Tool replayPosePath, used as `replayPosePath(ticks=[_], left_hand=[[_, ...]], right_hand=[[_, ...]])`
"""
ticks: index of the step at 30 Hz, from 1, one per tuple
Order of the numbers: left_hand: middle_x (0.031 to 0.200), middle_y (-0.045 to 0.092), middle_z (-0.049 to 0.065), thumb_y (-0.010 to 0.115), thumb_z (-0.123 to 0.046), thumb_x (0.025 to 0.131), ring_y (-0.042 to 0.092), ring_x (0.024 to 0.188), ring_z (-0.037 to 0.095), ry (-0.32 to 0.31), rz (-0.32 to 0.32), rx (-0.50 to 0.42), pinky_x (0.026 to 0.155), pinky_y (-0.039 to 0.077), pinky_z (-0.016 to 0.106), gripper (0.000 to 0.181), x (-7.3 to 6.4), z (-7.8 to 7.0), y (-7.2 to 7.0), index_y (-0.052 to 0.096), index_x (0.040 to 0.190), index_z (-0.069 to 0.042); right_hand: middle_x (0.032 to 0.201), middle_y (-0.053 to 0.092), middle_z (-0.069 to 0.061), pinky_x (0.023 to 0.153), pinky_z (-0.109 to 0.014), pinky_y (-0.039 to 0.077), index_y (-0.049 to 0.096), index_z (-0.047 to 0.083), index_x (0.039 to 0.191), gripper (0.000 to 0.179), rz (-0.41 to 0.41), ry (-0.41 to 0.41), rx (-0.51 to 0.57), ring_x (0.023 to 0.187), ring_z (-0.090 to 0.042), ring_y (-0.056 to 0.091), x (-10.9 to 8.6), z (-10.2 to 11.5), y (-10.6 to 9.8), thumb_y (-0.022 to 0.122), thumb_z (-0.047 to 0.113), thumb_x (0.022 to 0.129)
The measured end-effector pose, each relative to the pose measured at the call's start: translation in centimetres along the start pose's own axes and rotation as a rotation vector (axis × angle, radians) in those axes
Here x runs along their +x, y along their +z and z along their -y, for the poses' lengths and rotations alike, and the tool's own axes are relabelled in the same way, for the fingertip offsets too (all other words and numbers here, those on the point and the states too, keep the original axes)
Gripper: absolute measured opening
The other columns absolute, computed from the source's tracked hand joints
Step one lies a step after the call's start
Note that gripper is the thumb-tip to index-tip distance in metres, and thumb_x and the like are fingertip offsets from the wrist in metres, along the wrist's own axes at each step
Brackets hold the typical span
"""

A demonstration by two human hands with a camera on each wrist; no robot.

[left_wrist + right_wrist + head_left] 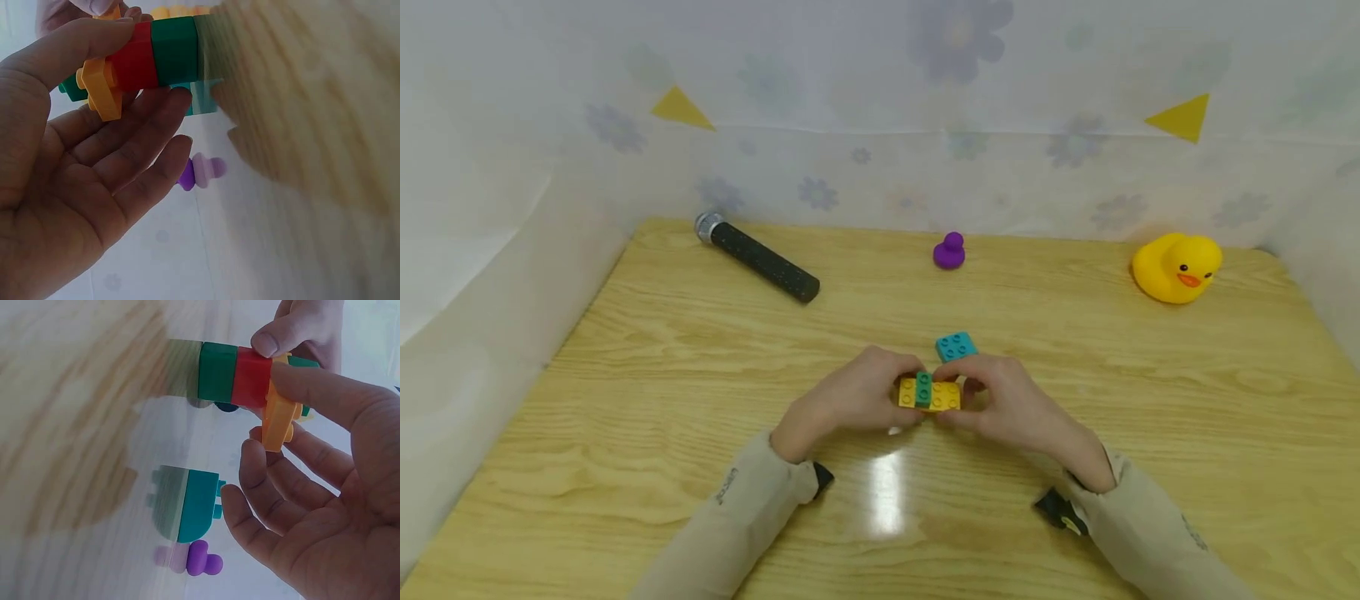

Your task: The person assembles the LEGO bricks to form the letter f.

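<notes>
A small stack of toy bricks stands on the table between both hands. A green brick is at the bottom, a red brick above it, then a long yellow brick lying across, with a narrow green brick on top. My left hand holds the stack from the left, thumb against its near side around the red and yellow bricks. From the right, my right hand pinches the yellow brick between thumb and fingers. Just beyond the right fingers lies a teal brick, studs up.
A black microphone with a silver head lies at the back left. A small purple figure stands at the back middle, and a yellow rubber duck at the back right. Flower-patterned cloth closes off the wooden table's far edge.
</notes>
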State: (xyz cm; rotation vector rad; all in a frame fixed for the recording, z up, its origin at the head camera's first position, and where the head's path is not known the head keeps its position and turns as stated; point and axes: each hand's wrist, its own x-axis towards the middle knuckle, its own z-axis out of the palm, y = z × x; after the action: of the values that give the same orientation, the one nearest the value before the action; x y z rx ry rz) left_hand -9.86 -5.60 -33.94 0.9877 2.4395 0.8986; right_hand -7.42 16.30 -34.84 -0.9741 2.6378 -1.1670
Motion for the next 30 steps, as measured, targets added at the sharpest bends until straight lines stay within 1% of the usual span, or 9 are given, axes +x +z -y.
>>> replayPosePath(ticks=[5,8,10,12,16,18,20,24,30], left_hand=[[0.093,0.064,-0.004,0.077,-0.019,0.08,0.055,0.078,0.008,-0.029,0.0,0.026,0.071,0.047,0.022,0.033,-0.1,0.0,0.0,0.065,0.11,-0.01],[0.094,0.064,-0.004,0.077,-0.02,0.08,0.055,0.078,0.008,-0.036,0.006,0.037,0.071,0.047,0.022,0.034,0.0,0.0,0.0,0.064,0.11,-0.01],[0.094,0.064,-0.004,0.077,-0.021,0.08,0.055,0.078,0.008,-0.038,0.009,0.04,0.071,0.047,0.022,0.034,0.1,0.1,0.1,0.064,0.11,-0.01],[0.095,0.064,-0.004,0.077,-0.021,0.08,0.056,0.078,0.009,-0.044,0.012,0.035,0.072,0.047,0.023,0.035,0.2,0.1,0.1,0.064,0.11,-0.01],[0.095,0.064,-0.004,0.077,-0.021,0.08,0.056,0.08,0.009,-0.058,0.026,0.021,0.074,0.047,0.023,0.036,0.3,0.1,-0.1,0.064,0.111,-0.009],[0.095,0.064,-0.005,0.077,-0.02,0.08,0.056,0.08,0.009,-0.061,0.033,0.016,0.075,0.047,0.023,0.035,0.3,0.0,-0.2,0.064,0.11,-0.009],[0.094,0.064,-0.005,0.076,-0.02,0.08,0.056,0.08,0.009,-0.059,0.037,0.017,0.074,0.047,0.023,0.034,0.3,0.0,-0.2,0.064,0.11,-0.009],[0.093,0.063,-0.005,0.077,-0.021,0.08,0.056,0.08,0.009,-0.052,0.042,0.017,0.074,0.047,0.022,0.034,0.2,0.0,-0.1,0.064,0.109,-0.009],[0.092,0.063,-0.006,0.076,-0.021,0.081,0.055,0.079,0.009,-0.044,0.033,0.023,0.072,0.047,0.022,0.034,0.2,0.0,-0.1,0.064,0.11,-0.009]], right_hand=[[0.102,0.069,-0.003,0.069,-0.032,0.053,0.068,0.005,0.11,0.038,0.039,-0.006,0.003,0.073,-0.015,0.06,0.0,-0.3,-0.5,0.082,0.016,0.077],[0.104,0.069,0.0,0.075,-0.035,0.053,0.068,0.007,0.111,0.038,0.082,0.006,0.006,0.08,-0.014,0.06,-0.2,-0.7,-1.5,0.081,0.022,0.078],[0.103,0.069,0.001,0.076,-0.036,0.052,0.069,0.008,0.11,0.036,0.089,0.015,0.006,0.082,-0.015,0.06,-0.3,-1.1,-2.2,0.08,0.023,0.079],[0.101,0.069,-0.001,0.075,-0.038,0.053,0.07,0.007,0.108,0.032,0.051,0.015,-0.014,0.082,-0.017,0.061,-0.2,-1.5,-2.8,0.08,0.019,0.079],[0.098,0.069,-0.009,0.071,-0.041,0.054,0.07,0.004,0.102,0.026,-0.098,0.035,-0.091,0.082,-0.024,0.063,0.5,-2.4,-3.4,0.079,0.009,0.079],[0.101,0.067,-0.012,0.071,-0.043,0.054,0.069,0.003,0.103,0.027,-0.129,0.051,-0.111,0.085,-0.029,0.062,1.0,-2.9,-3.4,0.079,0.006,0.078],[0.106,0.065,-0.014,0.073,-0.045,0.053,0.068,0.003,0.106,0.029,-0.112,0.078,-0.122,0.09,-0.032,0.062,1.5,-3.3,-3.3,0.079,0.007,0.079],[0.114,0.063,-0.017,0.079,-0.049,0.051,0.066,0.002,0.111,0.035,-0.045,0.099,-0.129,0.097,-0.035,0.06,2.3,-3.6,-3.0,0.078,0.006,0.079],[0.114,0.063,-0.018,0.087,-0.05,0.047,0.065,-0.001,0.113,0.038,0.032,0.138,-0.15,0.1,-0.034,0.058,3.1,-3.4,-2.6,0.077,0.004,0.078]])
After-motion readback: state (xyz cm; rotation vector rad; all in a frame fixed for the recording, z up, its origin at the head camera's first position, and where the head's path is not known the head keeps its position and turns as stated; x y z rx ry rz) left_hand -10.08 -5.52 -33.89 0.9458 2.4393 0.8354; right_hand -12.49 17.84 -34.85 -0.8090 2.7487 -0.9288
